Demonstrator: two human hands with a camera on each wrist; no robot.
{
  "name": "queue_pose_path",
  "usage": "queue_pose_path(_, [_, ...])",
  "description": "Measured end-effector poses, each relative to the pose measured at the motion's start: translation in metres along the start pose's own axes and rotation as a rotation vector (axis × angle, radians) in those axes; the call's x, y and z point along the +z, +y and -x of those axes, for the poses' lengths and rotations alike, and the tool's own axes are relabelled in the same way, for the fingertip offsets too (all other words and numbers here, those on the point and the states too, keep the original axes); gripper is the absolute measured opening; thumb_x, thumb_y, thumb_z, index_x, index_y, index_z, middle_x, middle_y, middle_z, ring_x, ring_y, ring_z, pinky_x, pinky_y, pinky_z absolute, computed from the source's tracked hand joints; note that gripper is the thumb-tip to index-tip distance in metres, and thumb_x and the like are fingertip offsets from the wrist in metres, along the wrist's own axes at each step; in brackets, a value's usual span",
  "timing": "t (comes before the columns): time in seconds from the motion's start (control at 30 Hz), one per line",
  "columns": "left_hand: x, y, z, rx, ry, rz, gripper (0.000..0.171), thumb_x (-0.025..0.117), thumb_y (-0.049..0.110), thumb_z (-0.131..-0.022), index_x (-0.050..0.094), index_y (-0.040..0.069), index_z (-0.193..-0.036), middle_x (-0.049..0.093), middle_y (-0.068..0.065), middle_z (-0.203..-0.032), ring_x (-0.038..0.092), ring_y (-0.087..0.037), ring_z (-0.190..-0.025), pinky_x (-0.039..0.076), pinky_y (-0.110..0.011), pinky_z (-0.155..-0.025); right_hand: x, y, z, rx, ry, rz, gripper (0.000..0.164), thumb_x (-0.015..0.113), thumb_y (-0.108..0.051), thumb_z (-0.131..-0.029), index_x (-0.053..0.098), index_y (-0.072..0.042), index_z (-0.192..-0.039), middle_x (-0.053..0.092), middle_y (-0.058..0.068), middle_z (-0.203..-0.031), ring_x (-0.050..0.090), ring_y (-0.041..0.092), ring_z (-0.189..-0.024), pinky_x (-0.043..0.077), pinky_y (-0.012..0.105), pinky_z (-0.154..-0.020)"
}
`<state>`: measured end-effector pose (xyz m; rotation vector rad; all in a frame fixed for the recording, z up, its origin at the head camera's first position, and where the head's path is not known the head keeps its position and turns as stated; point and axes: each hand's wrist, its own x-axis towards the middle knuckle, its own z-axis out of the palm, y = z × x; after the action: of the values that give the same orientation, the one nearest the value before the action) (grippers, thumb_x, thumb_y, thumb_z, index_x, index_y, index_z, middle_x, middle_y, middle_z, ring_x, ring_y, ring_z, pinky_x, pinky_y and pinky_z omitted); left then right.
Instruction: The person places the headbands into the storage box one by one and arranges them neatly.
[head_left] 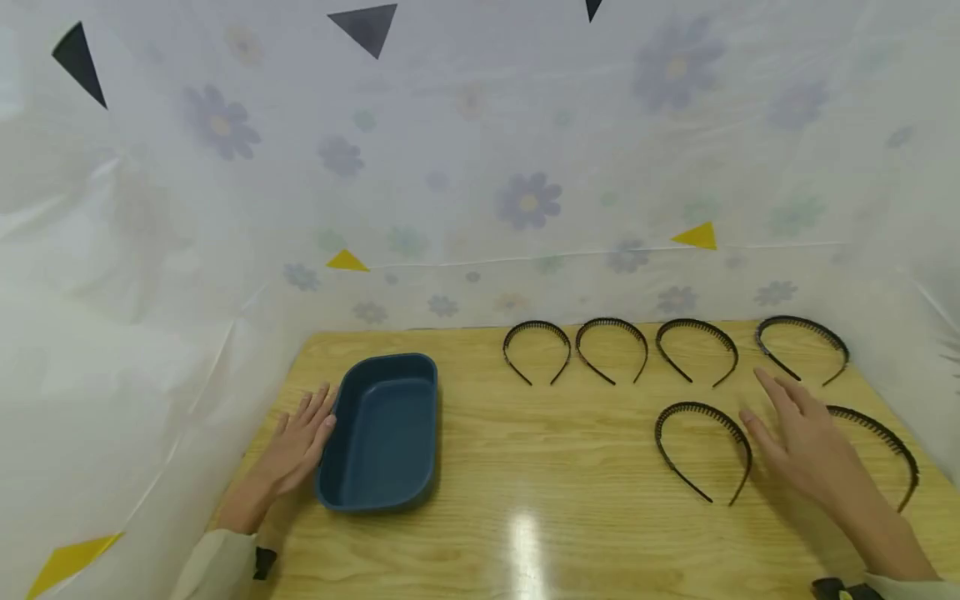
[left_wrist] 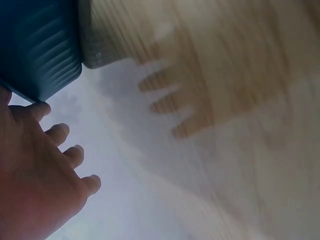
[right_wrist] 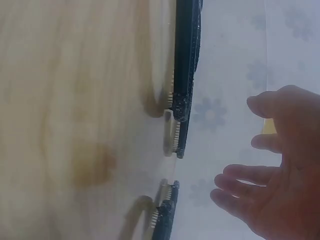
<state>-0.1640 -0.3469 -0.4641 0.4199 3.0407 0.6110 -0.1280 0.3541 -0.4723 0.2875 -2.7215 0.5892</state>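
At the left side of a dark blue rectangular bin [head_left: 386, 446] is my left hand [head_left: 296, 442], fingers extended along its outer wall. The left wrist view shows the fingertips right at the rim of the bin [left_wrist: 45, 50]. On the right, my right hand [head_left: 806, 442] hovers above the table with fingers spread and nothing in them. Just left of it lies a black toothed headband [head_left: 693, 406]; another headband [head_left: 888, 437] lies to its right, partly hidden by the hand. In the right wrist view, several headbands [right_wrist: 184, 65] lie beyond the open fingers.
A back row of black headbands [head_left: 536, 323], [head_left: 611, 320], [head_left: 697, 322], [head_left: 802, 320] lies along the far edge of the wooden table [head_left: 540, 467]. White flower-patterned sheeting [head_left: 465, 183] rises behind the table and at both sides.
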Motion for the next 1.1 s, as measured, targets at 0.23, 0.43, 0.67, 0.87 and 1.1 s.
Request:
queue_pose_path(0.23, [0.01, 0.019, -0.004, 0.01, -0.024, 0.014, 0.062, 0.027, 0.037, -0.114, 0.013, 0.004, -0.165, 0.006, -0.017, -0.171, 0.003, -0.044, -0.155, 0.004, -0.074, -0.115, 0.005, -0.003, 0.004, 0.072, -0.068, -0.087, 0.07, 0.055, -0.027, -0.107, 0.019, -0.011, -0.166, 0.035, 0.042, -0.146, 0.036, 0.066, -0.125, 0.032, 0.084, -0.083])
queue_pose_path(0.43, [0.02, 0.039, -0.006, 0.042, -0.025, 0.01, 0.062, 0.026, 0.037, -0.114, 0.014, 0.004, -0.165, 0.007, -0.017, -0.171, 0.003, -0.042, -0.156, 0.003, -0.071, -0.117, 0.01, -0.005, 0.004, 0.051, -0.124, -0.133, 0.074, 0.06, -0.024, -0.105, 0.02, -0.004, -0.164, 0.039, 0.045, -0.14, 0.046, 0.063, -0.112, 0.039, 0.078, -0.076])
queue_pose_path(0.67, [0.036, 0.066, -0.005, 0.079, -0.008, 0.001, 0.061, 0.027, 0.036, -0.114, 0.015, 0.003, -0.165, 0.009, -0.016, -0.171, 0.008, -0.043, -0.155, 0.005, -0.071, -0.117, 0.017, -0.007, 0.005, 0.018, -0.169, -0.125, 0.078, 0.07, -0.021, -0.099, 0.027, 0.003, -0.159, 0.049, 0.044, -0.126, 0.058, 0.053, -0.098, 0.05, 0.065, -0.064])
queue_pose_path(0.87, [0.047, 0.09, -0.005, 0.096, -0.004, -0.009, 0.061, 0.026, 0.034, -0.114, 0.013, 0.001, -0.164, 0.006, -0.015, -0.171, 0.009, -0.041, -0.156, 0.006, -0.069, -0.118, 0.022, -0.002, 0.004, -0.049, -0.119, -0.133, 0.072, 0.076, -0.007, -0.092, 0.04, 0.006, -0.152, 0.061, 0.031, -0.11, 0.062, 0.042, -0.09, 0.054, 0.05, -0.06])
queue_pose_path(1.1, [0.06, 0.123, -0.012, 0.129, -0.011, -0.019, 0.062, 0.027, 0.034, -0.114, 0.012, 0.001, -0.164, 0.007, -0.013, -0.171, 0.009, -0.038, -0.156, 0.01, -0.068, -0.119, 0.022, -0.002, 0.001, -0.081, -0.126, -0.12, 0.06, 0.077, 0.002, -0.087, 0.053, 0.006, -0.141, 0.066, 0.026, -0.108, 0.068, 0.038, -0.087, 0.056, 0.042, -0.061])
